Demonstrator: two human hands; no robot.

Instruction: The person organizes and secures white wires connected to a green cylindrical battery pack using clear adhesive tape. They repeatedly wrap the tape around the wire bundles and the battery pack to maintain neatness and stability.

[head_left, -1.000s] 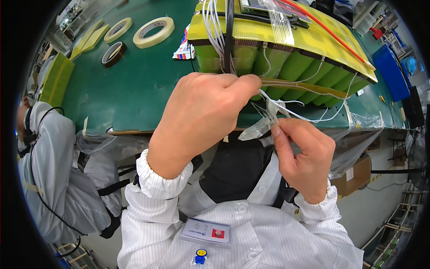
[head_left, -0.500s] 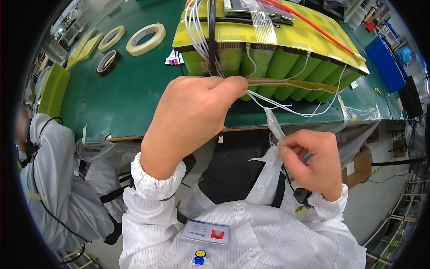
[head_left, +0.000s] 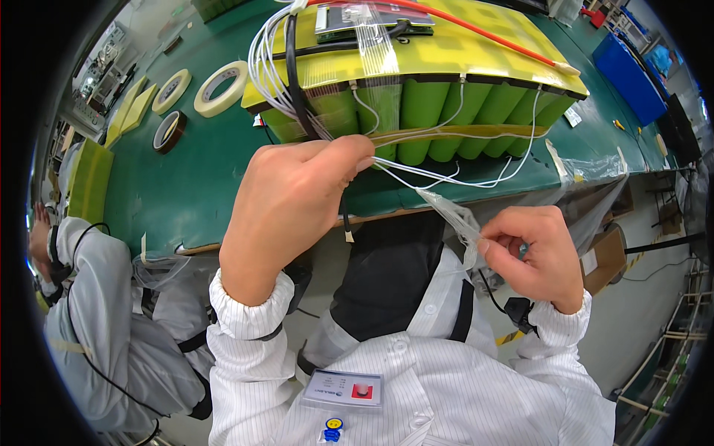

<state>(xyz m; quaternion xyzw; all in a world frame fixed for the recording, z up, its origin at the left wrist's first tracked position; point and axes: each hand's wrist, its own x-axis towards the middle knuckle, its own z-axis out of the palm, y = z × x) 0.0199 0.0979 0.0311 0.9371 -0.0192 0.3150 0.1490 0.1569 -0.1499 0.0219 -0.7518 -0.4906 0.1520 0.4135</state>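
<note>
A battery pack [head_left: 424,111] of green cylindrical cells under a yellow top sheet stands on the green table in front of me. White wires [head_left: 424,172] run along its near side, beside a yellow tape band [head_left: 446,132]. My left hand [head_left: 290,197] is closed on the wires at the pack's near left corner, its fingertips pinched together. A crumpled strip of clear tape [head_left: 452,217] stretches from the wires to my right hand [head_left: 532,253], which pinches its lower end. A black cable [head_left: 296,82] passes down behind my left hand.
Two cream tape rolls [head_left: 204,100] and a brown tape roll [head_left: 161,141] lie to the left, near yellow sheets [head_left: 140,108]. At the right stands a blue box [head_left: 632,82]. Clear plastic film [head_left: 591,169] hangs over the table edge. A person's white sleeve [head_left: 111,297] is at far left.
The pack and table have shifted left in view. My right hand has moved slightly right, and the tape strip slants more between it and the wires. Both hands keep their grips.
</note>
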